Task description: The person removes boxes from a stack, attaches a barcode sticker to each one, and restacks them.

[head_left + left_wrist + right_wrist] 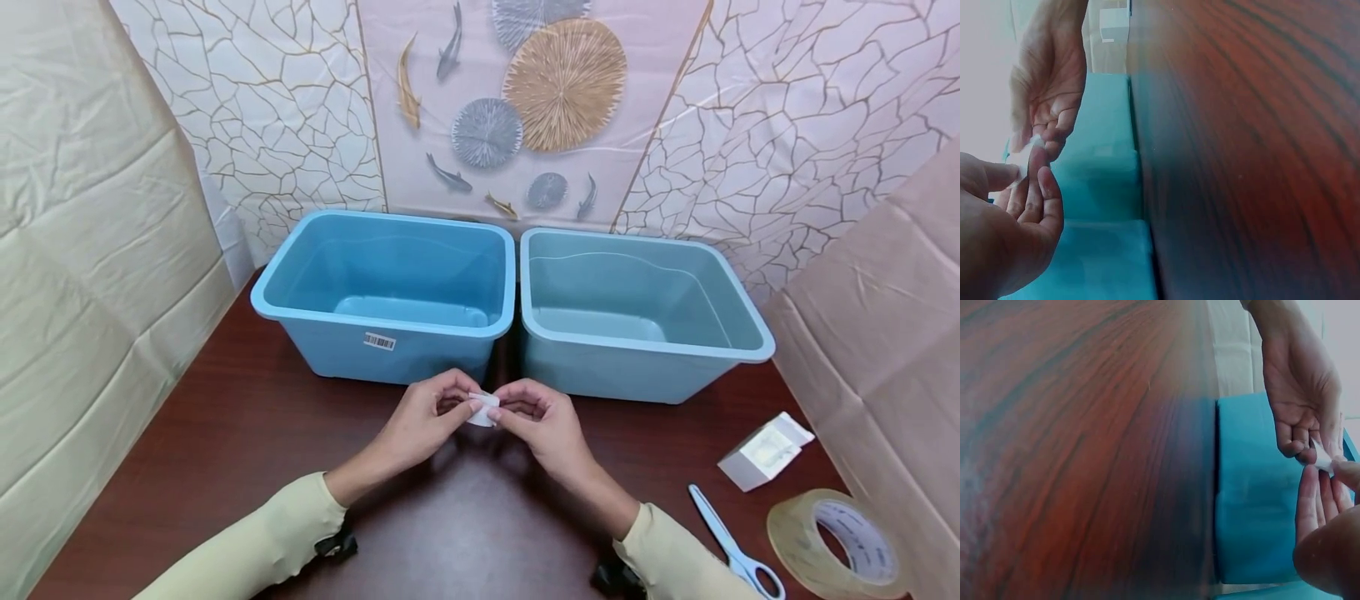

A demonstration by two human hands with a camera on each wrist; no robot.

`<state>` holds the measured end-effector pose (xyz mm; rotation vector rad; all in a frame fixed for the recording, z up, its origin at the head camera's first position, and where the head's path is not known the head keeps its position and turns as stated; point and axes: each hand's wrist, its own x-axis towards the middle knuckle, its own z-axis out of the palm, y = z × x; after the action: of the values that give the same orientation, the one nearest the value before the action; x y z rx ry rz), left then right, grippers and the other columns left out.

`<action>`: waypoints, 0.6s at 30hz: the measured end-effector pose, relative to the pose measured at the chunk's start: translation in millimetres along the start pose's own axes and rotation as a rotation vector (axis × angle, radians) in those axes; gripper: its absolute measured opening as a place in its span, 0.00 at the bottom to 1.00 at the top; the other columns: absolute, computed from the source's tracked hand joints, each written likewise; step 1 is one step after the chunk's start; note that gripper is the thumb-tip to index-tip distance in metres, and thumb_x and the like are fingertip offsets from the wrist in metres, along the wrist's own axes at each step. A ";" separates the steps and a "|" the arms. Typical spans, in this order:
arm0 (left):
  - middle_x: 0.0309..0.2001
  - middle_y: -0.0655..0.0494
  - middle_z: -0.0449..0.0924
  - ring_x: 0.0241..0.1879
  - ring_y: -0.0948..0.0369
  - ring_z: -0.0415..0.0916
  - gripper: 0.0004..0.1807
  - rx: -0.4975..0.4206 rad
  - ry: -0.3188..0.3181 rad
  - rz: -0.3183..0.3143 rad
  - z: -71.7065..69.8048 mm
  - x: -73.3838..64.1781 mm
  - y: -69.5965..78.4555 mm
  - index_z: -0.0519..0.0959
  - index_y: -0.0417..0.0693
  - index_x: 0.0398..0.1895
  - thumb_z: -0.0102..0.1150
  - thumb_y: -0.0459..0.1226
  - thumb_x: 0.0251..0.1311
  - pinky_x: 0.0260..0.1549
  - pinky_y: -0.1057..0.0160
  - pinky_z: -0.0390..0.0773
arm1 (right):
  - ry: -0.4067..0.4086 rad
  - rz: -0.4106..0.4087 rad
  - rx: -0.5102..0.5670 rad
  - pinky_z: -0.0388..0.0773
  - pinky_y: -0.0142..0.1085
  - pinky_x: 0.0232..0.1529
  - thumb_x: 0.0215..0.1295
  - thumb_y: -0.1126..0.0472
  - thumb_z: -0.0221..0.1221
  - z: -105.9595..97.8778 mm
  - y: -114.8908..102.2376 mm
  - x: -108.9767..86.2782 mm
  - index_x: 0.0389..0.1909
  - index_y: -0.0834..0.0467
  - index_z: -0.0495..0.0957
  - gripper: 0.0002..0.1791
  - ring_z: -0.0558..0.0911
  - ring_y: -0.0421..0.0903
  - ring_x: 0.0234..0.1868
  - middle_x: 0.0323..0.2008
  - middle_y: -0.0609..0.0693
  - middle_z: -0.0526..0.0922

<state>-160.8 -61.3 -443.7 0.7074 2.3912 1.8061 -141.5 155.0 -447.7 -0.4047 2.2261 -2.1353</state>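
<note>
Between both hands is a small white paper-like piece [483, 410], slightly bent, held above the table in front of the two tubs. My left hand [423, 419] pinches its left side between thumb and fingers. On the other side, my right hand [553, 427] pinches its right edge the same way. In the left wrist view the white piece [1025, 159] lies across the fingertips, partly covered by the left thumb. The right wrist view shows the white piece [1322, 456] too, with fingers hiding part of it.
A blue tub [390, 354] with a barcode label stands behind at left, beside a paler blue-green tub [622, 367]. At right on the dark wooden table [225, 467] lie a small white box [761, 454], light-blue scissors [716, 521] and a roll of clear tape [795, 533].
</note>
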 end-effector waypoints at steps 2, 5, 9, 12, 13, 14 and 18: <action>0.41 0.55 0.91 0.40 0.63 0.87 0.03 -0.012 -0.012 -0.012 -2.9 -1.0 0.0 0.83 0.51 0.45 0.65 0.38 0.72 0.43 0.68 0.85 | -0.013 0.010 0.020 0.90 0.42 0.43 0.66 0.71 0.69 -3.8 0.4 -0.6 0.46 0.69 0.83 0.10 0.89 0.44 0.35 0.38 0.48 0.90; 0.41 0.53 0.90 0.39 0.63 0.86 0.04 -0.015 -0.016 -0.047 -8.6 -2.7 -1.4 0.83 0.49 0.45 0.66 0.37 0.72 0.43 0.68 0.84 | 0.009 0.038 0.021 0.91 0.43 0.41 0.66 0.71 0.69 -10.7 0.1 -1.9 0.45 0.70 0.83 0.10 0.89 0.45 0.33 0.36 0.46 0.90; 0.36 0.53 0.90 0.35 0.60 0.85 0.04 0.019 -0.037 -0.113 -18.3 -5.2 -6.4 0.82 0.48 0.44 0.65 0.37 0.71 0.37 0.68 0.82 | 0.094 0.082 -0.036 0.90 0.38 0.37 0.67 0.70 0.69 -20.7 -3.1 -2.8 0.44 0.71 0.82 0.10 0.88 0.43 0.30 0.34 0.47 0.88; 0.32 0.53 0.89 0.32 0.54 0.85 0.03 0.063 -0.110 -0.173 -25.0 -7.0 -11.3 0.81 0.47 0.43 0.63 0.37 0.72 0.30 0.63 0.82 | 0.162 0.093 -0.079 0.88 0.36 0.35 0.67 0.69 0.69 -27.2 -5.6 -2.4 0.42 0.69 0.82 0.09 0.86 0.41 0.29 0.32 0.47 0.86; 0.31 0.54 0.88 0.30 0.53 0.85 0.03 0.086 -0.148 -0.192 -26.7 -7.8 -13.0 0.82 0.47 0.42 0.63 0.37 0.72 0.28 0.61 0.82 | 0.179 0.090 -0.090 0.87 0.36 0.34 0.67 0.69 0.69 -28.7 -6.1 -2.4 0.42 0.69 0.82 0.08 0.85 0.41 0.29 0.32 0.47 0.86; 0.30 0.54 0.88 0.28 0.52 0.85 0.03 0.107 -0.191 -0.216 -27.8 -8.8 -14.7 0.82 0.47 0.41 0.63 0.37 0.72 0.27 0.60 0.83 | 0.191 0.080 -0.106 0.86 0.35 0.34 0.68 0.68 0.69 -29.8 -7.0 -2.7 0.42 0.68 0.82 0.08 0.84 0.40 0.29 0.31 0.48 0.85; 0.29 0.60 0.84 0.23 0.60 0.80 0.03 0.340 -0.314 -0.216 -26.7 -13.9 -19.3 0.83 0.52 0.36 0.68 0.37 0.68 0.24 0.60 0.81 | 0.207 0.043 -0.201 0.84 0.32 0.34 0.67 0.66 0.70 -30.2 -7.8 -5.9 0.40 0.63 0.83 0.05 0.83 0.39 0.30 0.33 0.52 0.86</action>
<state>-163.1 -94.7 -456.3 0.6669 2.4636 1.1267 -140.6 185.6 -439.1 -0.1440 2.5465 -2.0226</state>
